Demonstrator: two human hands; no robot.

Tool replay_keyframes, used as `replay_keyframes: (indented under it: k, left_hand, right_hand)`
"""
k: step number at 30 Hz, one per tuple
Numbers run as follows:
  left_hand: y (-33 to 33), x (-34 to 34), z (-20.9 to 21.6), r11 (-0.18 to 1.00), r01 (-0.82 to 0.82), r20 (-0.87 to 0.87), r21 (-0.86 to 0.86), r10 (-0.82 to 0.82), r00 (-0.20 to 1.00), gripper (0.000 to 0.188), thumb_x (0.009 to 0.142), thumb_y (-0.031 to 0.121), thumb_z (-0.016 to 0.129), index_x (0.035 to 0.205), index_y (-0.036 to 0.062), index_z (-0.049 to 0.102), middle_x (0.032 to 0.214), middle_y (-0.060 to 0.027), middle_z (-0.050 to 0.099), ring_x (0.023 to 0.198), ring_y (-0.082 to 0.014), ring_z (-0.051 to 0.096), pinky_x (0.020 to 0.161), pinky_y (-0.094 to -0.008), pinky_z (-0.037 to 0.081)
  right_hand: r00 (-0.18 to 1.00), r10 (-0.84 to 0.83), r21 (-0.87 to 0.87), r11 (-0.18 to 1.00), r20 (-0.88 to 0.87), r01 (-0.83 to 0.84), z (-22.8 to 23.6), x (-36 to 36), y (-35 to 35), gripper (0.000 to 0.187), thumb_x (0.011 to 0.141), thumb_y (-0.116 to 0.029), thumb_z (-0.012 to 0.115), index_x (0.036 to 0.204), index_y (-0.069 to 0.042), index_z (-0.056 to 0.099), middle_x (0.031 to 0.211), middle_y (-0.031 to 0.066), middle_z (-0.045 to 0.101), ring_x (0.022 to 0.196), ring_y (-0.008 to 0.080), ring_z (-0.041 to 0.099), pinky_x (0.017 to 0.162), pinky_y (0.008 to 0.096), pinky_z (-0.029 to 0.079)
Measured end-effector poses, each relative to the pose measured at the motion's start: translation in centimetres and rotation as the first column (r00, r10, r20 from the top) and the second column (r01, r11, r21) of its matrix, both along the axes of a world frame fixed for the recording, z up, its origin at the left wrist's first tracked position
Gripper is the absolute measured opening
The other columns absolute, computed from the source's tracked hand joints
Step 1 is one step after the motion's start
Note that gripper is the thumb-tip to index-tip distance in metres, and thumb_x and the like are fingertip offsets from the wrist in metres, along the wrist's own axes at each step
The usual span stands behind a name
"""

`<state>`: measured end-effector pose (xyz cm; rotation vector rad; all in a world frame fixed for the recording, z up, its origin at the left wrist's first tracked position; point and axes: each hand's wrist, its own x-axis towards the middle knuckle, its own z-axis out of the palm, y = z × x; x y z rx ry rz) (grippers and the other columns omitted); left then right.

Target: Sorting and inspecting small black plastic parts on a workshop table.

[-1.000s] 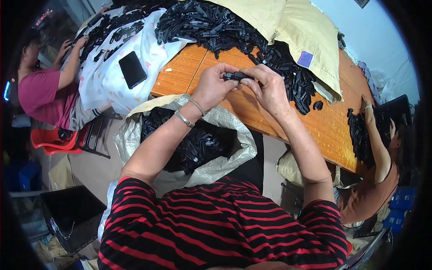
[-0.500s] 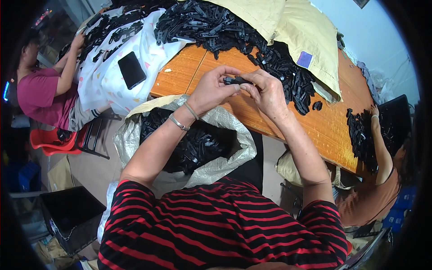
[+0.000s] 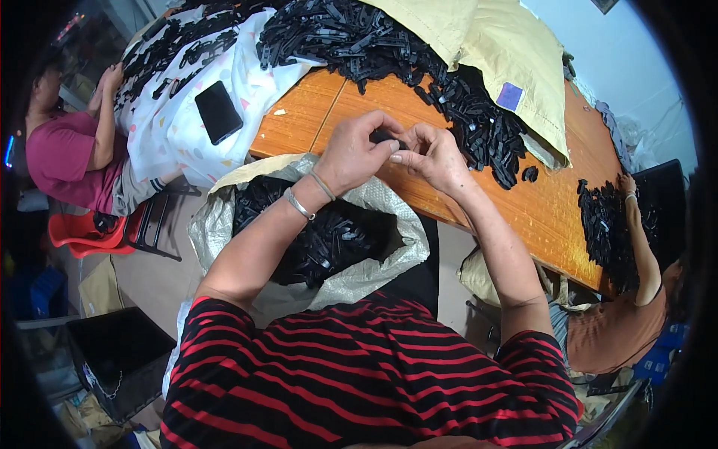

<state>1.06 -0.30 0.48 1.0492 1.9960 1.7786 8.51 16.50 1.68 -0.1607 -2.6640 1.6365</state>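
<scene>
Above the table's near edge, my left hand (image 3: 357, 152) is closed around a small black plastic part (image 3: 382, 138), mostly hidden by the fingers. My right hand (image 3: 440, 159) meets it from the right, thumb and fingertips pinched at the part's other end. Beneath my left forearm stands an open woven sack (image 3: 410, 217) holding many black plastic parts (image 3: 340, 243). On the table, just beyond my right hand, a heap of similar black parts (image 3: 482, 131) spreads out from under a paper sack.
Wooden table (image 3: 299, 112) ahead; large black pile (image 3: 336, 41) at the back; yellowish paper sack (image 3: 516, 60) at back right. A phone (image 3: 218, 112) lies on a patterned sheet (image 3: 164, 135). One person (image 3: 71, 150) works at left, another (image 3: 617, 329) at right. Black crate (image 3: 120, 359) at lower left.
My right fingers have shifted and curled at the part, which now shows less between my hands. The person at left has drawn their hands back slightly; the person at right has shifted their arm.
</scene>
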Motion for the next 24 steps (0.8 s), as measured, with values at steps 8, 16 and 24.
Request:
replay_keyframes:
  k: [8, 16, 24]
  left_hand:
    - [-0.6, -0.1, -0.9, 0.999, -0.031, -0.029, 0.016, 0.031, 0.999, 0.026, 0.081, 0.004, 0.065, 0.106, -0.0007, 0.062, 0.088, -0.0104, 0.067, 0.077, -0.0154, 0.066, 0.068, -0.0280, 0.053]
    - [-1.4, -0.3, -0.2, 0.984, 0.064, 0.300, 0.166, -0.112, 0.947, 0.033, 0.089, 0.001, 0.061, 0.120, -0.0020, 0.052, 0.096, -0.0060, 0.061, 0.077, -0.0077, 0.062, 0.069, -0.0194, 0.052]
    - [-1.0, -0.1, -1.5, 0.982, 0.036, 0.298, 0.185, -0.091, 0.950, 0.022, 0.089, 0.002, 0.061, 0.109, -0.0045, 0.056, 0.093, -0.0073, 0.064, 0.080, -0.0107, 0.065, 0.068, -0.0211, 0.054]
  right_hand:
    - [0.999, -0.020, 0.101, 0.995, -0.031, 0.023, -1.3, -0.2, -0.6, 0.028, 0.077, -0.018, 0.079, 0.084, 0.000, 0.058, 0.068, 0.0024, 0.059, 0.061, 0.0082, 0.052, 0.056, 0.0260, 0.044]
    - [0.991, -0.039, 0.081, 0.995, -0.131, 0.050, 0.0, 0.5, -1.5, 0.027, 0.083, -0.018, 0.073, 0.099, 0.001, 0.062, 0.069, 0.0043, 0.062, 0.058, 0.0096, 0.057, 0.053, 0.0269, 0.046]
    - [0.967, -0.050, 0.223, 0.969, -0.251, 0.108, -0.4, 1.3, -1.4, 0.016, 0.090, -0.013, 0.065, 0.097, 0.001, 0.063, 0.076, 0.0018, 0.061, 0.064, 0.0057, 0.055, 0.058, 0.0217, 0.046]
